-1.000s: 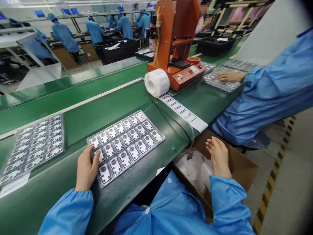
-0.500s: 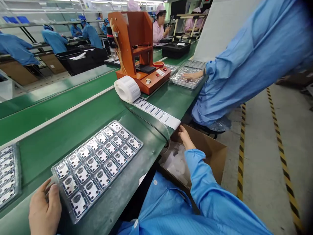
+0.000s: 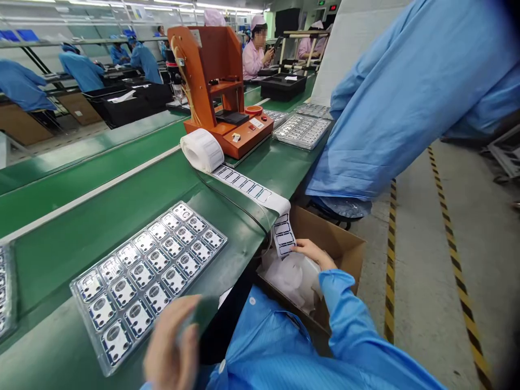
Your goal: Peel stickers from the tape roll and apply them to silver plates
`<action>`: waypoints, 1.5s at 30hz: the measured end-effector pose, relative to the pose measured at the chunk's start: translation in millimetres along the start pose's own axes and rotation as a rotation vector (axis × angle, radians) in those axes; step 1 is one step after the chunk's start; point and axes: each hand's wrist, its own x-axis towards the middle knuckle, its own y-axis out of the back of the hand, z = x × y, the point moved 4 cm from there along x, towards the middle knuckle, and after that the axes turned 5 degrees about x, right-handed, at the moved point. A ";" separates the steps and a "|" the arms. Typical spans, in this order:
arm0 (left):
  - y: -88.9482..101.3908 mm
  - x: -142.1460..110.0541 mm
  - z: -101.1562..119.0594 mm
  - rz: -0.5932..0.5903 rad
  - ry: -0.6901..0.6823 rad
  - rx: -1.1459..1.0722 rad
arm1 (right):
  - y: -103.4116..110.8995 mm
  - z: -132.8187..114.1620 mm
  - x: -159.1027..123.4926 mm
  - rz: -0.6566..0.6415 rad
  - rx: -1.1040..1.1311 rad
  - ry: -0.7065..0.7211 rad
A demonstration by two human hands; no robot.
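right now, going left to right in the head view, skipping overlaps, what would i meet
Cut-off tray → full tray → hanging label strip → right hand at its end → left striped floor line → right striped floor line

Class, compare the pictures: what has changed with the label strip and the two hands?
The right hand has taken hold of the label strip and drawn its end down below the table edge. The left hand has left the left end of the nearest tray and moved right. The roll and nearest tray lie as before.
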 end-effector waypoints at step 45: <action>-215.7 80.7 39.6 -0.444 0.387 -0.607 | -28.6 -189.6 -108.8 0.226 -0.975 0.819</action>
